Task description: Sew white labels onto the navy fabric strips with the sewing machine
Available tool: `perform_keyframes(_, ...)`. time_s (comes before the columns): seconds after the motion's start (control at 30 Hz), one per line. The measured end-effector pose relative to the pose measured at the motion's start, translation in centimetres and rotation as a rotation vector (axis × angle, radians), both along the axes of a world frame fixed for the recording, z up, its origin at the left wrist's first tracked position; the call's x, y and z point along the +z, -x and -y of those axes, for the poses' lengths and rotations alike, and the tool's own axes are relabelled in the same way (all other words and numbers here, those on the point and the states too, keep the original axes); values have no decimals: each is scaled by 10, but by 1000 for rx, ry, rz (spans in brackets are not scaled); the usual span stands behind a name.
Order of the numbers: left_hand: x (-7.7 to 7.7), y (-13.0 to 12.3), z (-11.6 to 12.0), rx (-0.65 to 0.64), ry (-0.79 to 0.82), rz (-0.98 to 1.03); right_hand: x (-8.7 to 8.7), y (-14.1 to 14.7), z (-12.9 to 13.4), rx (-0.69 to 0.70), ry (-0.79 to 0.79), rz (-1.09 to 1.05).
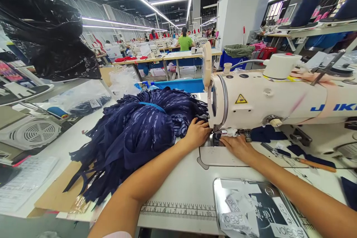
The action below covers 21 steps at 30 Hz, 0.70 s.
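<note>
At the needle of a white sewing machine [264,96], a small dark navy fabric piece [216,139] lies under the presser foot. My left hand [197,132] is just left of the foot, fingers bent and closed onto the navy fabric, their tips partly hidden by the machine head. From the right, my right hand [238,148] reaches in with its fingers together, fingertips pressed on the fabric piece's edge. Beside my left forearm is a large bundle of navy lace garments [139,130], bound with a blue strip [153,106].
A metal tray [219,193] of printed labels [237,212] sits at the front edge, near a printed ruler [178,210]. An orange-handled tool [316,164] and navy scraps lie right. A black plastic bag [47,29] hangs left. Ahead, a person in green [184,41] sits.
</note>
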<state>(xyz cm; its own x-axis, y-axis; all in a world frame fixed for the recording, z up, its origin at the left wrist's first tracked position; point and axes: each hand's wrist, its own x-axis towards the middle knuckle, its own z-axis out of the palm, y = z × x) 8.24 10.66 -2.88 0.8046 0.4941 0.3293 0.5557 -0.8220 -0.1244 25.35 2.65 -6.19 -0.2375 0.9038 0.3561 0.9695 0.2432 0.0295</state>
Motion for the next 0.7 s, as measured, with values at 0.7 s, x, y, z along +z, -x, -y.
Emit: perform_keyframes(0.7, -1, -1, -4, -46, -21, 49, 28, -18, 2, 200, -5, 121)
